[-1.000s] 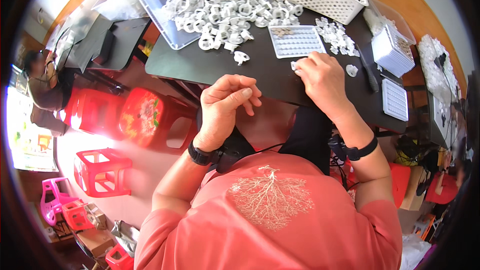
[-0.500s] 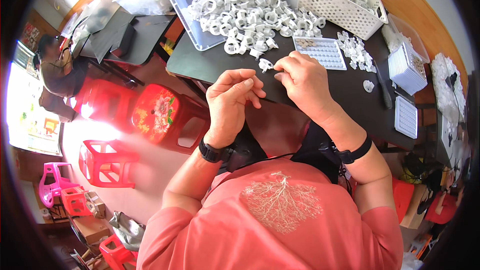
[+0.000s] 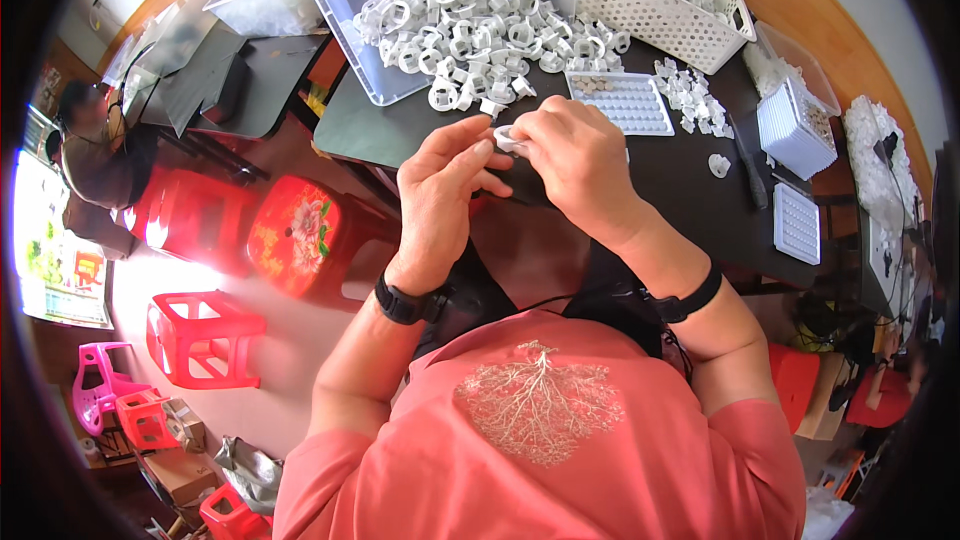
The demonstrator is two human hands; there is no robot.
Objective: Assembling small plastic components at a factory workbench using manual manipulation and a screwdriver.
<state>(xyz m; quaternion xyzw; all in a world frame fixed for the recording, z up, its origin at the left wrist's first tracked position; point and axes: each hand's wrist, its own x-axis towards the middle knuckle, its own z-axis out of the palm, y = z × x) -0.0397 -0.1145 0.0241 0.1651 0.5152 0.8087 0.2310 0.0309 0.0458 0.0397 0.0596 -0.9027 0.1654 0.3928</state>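
Note:
Both hands meet over the near edge of the dark table (image 3: 690, 190). My right hand (image 3: 578, 165) pinches a small white plastic ring part (image 3: 509, 138) at its fingertips. My left hand (image 3: 440, 195) touches the same part from the left with thumb and forefinger. Just beyond the hands lies a heap of white plastic ring parts (image 3: 480, 25) spilling from a clear tray (image 3: 350, 30). A white gridded tray (image 3: 625, 100) with small pieces in its cells sits behind my right hand.
A white perforated basket (image 3: 665, 0) stands at the back right. Two more white gridded trays (image 3: 797, 223) and a white box (image 3: 795, 125) lie to the right. Red plastic stools (image 3: 205, 335) stand on the floor at left, where another person (image 3: 95, 155) sits.
My hands have drawn together and nearer to me. The right hand left the table surface with the white part, and the left hand rose to meet it.

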